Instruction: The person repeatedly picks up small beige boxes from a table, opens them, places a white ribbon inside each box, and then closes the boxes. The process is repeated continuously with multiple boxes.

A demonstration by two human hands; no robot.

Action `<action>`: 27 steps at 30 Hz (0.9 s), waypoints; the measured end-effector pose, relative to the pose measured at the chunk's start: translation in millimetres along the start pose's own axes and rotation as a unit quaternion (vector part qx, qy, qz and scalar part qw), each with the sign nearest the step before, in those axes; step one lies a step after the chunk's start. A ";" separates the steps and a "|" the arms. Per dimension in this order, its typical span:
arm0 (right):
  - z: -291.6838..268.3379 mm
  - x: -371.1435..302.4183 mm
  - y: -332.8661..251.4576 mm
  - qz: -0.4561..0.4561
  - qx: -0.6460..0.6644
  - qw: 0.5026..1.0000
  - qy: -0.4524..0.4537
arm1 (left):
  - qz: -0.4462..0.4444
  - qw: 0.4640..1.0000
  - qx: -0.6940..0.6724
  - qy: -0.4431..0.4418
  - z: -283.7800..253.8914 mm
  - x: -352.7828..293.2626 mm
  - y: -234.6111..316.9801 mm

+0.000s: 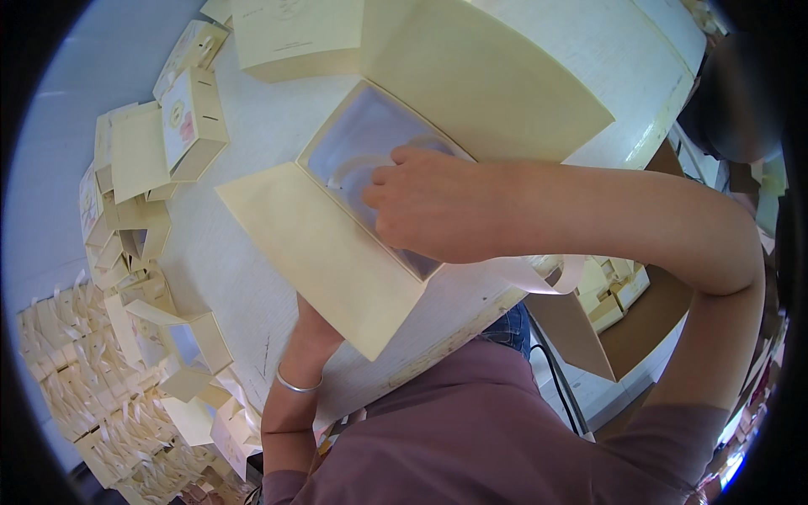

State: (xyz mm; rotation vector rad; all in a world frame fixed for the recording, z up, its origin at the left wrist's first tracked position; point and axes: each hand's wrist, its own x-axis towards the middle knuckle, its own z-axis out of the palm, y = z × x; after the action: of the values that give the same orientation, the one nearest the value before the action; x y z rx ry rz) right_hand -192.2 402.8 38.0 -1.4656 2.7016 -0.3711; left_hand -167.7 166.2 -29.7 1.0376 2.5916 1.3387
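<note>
A cream gift box (328,130) with a pale lilac inside lies open on the table, its two wide flaps spread to either side. My right hand (429,202) reaches into it with fingers curled closed; what they hold, if anything, is hidden. A pale curved band (349,168) shows in the box beside my knuckles. My left hand (318,332) goes beneath the near flap (337,261), which hides its fingers. A pale pink ribbon (560,278) loops out below my right forearm at the table edge.
Another cream box (299,38) stands at the far side of the white table (240,278). Several cream boxes (198,126) pile along the left, with many ribboned ones lower left. A brown carton (581,332) holding cream boxes sits at the right, below the table edge.
</note>
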 end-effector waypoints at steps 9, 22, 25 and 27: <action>-2.0 4.5 -1.4 0.005 0.024 1.000 -0.014 | 0.000 1.000 -0.007 -0.003 3.3 1.4 1.9; -22.3 -11.6 -25.6 0.112 0.137 0.979 0.101 | -0.074 0.992 -0.058 0.083 3.5 9.6 17.5; -25.3 -32.0 -33.6 0.164 0.197 0.943 0.214 | -0.230 0.908 -0.308 0.168 -29.7 2.0 1.6; -16.2 -43.0 -29.3 0.207 0.258 0.903 0.275 | -0.258 0.859 -0.349 0.271 -70.1 -11.1 1.1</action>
State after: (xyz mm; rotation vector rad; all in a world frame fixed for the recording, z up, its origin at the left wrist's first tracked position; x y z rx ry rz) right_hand -147.0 426.3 57.4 -0.6845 2.8362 -1.5118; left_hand -181.5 110.5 12.2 -0.1643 2.0485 2.3198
